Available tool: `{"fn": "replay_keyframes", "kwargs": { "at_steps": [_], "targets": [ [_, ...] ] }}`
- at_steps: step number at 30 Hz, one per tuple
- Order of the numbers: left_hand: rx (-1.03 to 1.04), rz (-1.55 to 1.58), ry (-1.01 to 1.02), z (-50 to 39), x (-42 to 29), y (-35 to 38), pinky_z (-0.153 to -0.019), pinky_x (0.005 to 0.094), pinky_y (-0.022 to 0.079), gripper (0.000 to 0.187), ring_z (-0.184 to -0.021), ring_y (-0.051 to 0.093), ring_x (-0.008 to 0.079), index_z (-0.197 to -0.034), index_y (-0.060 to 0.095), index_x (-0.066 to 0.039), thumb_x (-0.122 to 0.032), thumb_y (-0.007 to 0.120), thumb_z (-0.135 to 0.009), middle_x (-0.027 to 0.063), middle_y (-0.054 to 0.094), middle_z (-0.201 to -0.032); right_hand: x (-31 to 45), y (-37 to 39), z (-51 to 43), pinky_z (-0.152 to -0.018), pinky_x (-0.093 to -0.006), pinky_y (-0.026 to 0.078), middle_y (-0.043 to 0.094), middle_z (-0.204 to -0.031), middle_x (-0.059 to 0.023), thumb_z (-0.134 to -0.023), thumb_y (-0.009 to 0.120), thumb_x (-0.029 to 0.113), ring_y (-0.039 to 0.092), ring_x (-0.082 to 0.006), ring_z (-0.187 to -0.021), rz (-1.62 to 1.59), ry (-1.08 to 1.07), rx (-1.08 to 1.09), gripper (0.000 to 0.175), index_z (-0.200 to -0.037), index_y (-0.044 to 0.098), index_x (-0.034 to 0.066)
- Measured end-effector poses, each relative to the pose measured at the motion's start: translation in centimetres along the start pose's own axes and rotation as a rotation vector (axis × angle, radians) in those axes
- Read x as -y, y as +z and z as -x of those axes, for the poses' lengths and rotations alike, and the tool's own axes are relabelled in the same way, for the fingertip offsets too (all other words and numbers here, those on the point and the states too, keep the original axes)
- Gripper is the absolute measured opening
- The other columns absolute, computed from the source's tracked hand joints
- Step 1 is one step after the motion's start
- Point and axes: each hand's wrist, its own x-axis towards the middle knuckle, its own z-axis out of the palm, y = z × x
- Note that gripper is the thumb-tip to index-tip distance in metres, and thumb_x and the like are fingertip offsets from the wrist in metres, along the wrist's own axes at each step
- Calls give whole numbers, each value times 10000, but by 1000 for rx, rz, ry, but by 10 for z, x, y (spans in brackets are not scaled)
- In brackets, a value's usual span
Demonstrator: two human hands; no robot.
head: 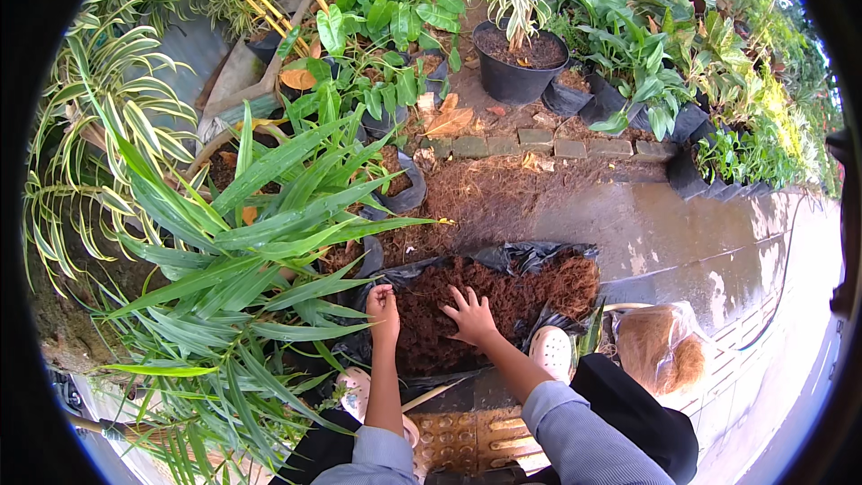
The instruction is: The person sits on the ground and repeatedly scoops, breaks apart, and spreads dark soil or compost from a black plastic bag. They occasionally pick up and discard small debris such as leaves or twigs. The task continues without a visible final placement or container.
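Dark reddish-brown coco peat (431,343) lies heaped on a black plastic sheet or opened bag (522,256) in front of me. My right hand (471,316) rests on the heap with its fingers spread, holding nothing that shows. At the heap's left edge, my left hand (382,310) is raised with its fingers curled; whether something small is between them I cannot tell. Looser coconut fibre (576,286) forms the heap's right end. Long green leaves of a bushy plant (269,236) reach close to my left hand.
A clear plastic bag of coconut fibre (656,347) stands right of my shoe (552,350). Beyond the heap run a row of bricks (535,141) and a black pot (515,81) with a variegated plant. More black-bagged plants line the back. A dark hose (774,313) crosses the pavement.
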Motion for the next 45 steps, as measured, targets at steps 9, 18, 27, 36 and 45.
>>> {"fn": "replay_keyframes", "kwargs": {
  "at_steps": [9,18,27,36,45],
  "targets": [
    [-5,85,28,-2,-1,6,-601,202,394,89,-670,459,50,-965,540,-24,-93,528,-911,-11,527,-804,4,-31,-18,-752,-426,532,392,-1208,-180,-685,706,120,541,-372,-1012,-263,3,76,608,-1228,444,199],
    [71,124,-91,-5,-16,23,-663,211,421,219,-715,490,72,-1107,515,7,-73,494,-905,30,589,-887,11,-89,-42,-760,-444,508,429,-1280,-205,-749,639,156,573,-340,-1018,-46,-129,440,547,-1268,467,170],
    [191,19,-421,15,-86,35,-425,241,300,405,-456,365,56,-1231,451,55,-217,468,-931,-17,439,-604,-28,-177,-10,-792,-442,482,478,-1139,-182,-755,588,132,549,-330,-1041,-78,-329,128,373,-1121,526,91],
    [189,22,-493,69,-100,44,-424,253,288,284,-412,316,74,-1041,540,-24,-276,452,-945,-17,362,-563,-48,-239,35,-799,-462,488,465,-1157,-157,-803,588,214,566,-342,-1010,-81,-195,-128,335,-1120,539,118],
    [460,-167,-319,82,-106,49,-673,277,396,361,-815,534,106,-1124,546,-114,-396,448,-920,-3,626,-1010,-168,-211,130,-765,-435,474,597,-969,-174,-812,571,238,578,-357,-928,-409,121,-405,255,-996,571,61]
  ]
}}
